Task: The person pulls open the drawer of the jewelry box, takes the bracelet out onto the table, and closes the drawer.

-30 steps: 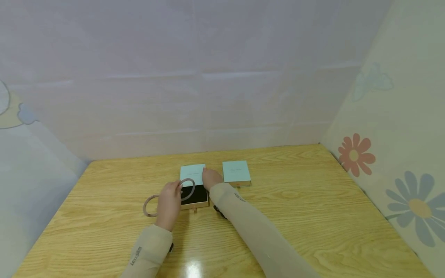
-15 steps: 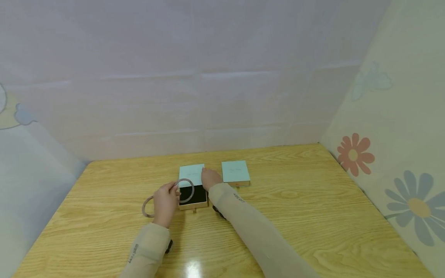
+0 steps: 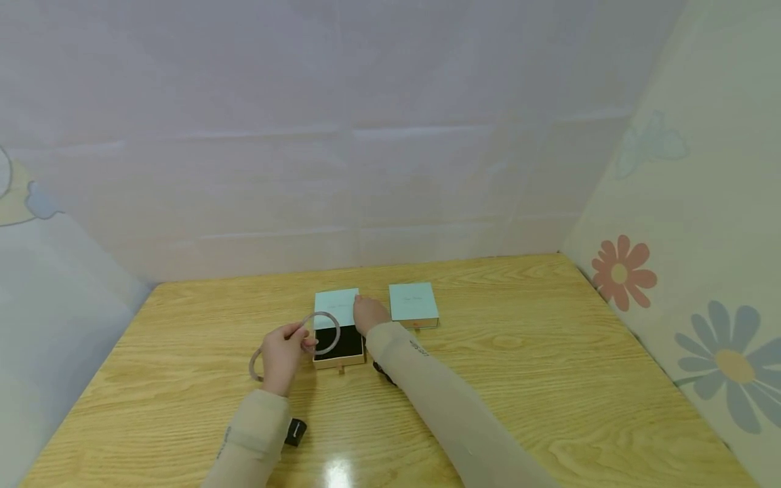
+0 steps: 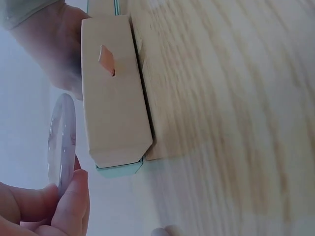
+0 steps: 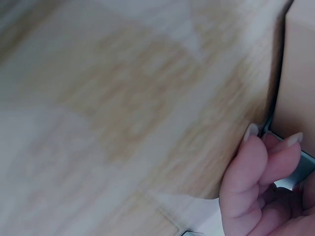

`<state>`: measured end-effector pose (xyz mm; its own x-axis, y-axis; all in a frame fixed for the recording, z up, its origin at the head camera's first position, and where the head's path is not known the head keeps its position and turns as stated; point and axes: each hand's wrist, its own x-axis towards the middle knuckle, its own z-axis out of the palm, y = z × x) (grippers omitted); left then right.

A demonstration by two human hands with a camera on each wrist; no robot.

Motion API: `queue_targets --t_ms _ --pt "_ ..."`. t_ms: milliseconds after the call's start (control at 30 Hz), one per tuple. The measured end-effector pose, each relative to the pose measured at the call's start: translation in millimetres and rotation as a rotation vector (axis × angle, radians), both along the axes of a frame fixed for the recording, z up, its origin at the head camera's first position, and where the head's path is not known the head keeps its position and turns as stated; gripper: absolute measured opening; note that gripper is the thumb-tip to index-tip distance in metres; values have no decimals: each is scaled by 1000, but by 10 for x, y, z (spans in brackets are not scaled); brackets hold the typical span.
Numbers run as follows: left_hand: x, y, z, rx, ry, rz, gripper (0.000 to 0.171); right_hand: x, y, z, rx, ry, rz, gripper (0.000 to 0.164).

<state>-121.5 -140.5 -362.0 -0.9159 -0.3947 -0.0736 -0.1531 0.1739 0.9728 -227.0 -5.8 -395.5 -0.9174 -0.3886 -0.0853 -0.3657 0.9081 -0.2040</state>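
My left hand (image 3: 282,358) pinches a pale lilac, glassy bangle (image 3: 337,332) between thumb and fingers. In the head view the ring overlaps the pulled-out drawer (image 3: 338,362) of a jewellery box, lined in black. In the left wrist view the bangle (image 4: 62,142) stands on edge beside the drawer front (image 4: 113,108), which has a small orange pull tab (image 4: 107,60). My right hand (image 3: 369,314) grips the right side of the box's pale blue sleeve (image 3: 334,306); its curled fingers (image 5: 246,169) are at the box's edge in the right wrist view.
A second bangle (image 3: 253,366) lies on the wooden table (image 3: 518,379), partly hidden behind my left hand. A closed, pale blue box (image 3: 413,301) stands right of my right hand. A wall hanging (image 3: 366,169) rises behind the table's back edge.
My left hand and forearm have shifted slightly left and turned, while the pinched bangle stays over the drawer. My right hand stays at the box.
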Motion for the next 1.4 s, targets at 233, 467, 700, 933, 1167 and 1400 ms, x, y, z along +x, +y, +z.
queue_targets --t_ms 233,467,700,933,1167,1400 --pt "13 -48 26 97 -14 32 33 -26 -10 -35 -12 8 -2 37" --pt "13 -128 25 164 -25 64 37 -14 -4 -23 -32 -9 -12 38" --pt "-6 -189 2 184 -85 96 38 12 12 13 -66 -43 -27 38" --pt "-14 -203 13 268 -101 148 38 0 5 -6 -74 -46 -35 36" --pt "-21 -215 3 295 -86 177 40 -4 -6 -25 35 0 10 44" --pt "-23 -219 -26 288 -53 219 37 -5 -1 -29 36 -2 3 44"
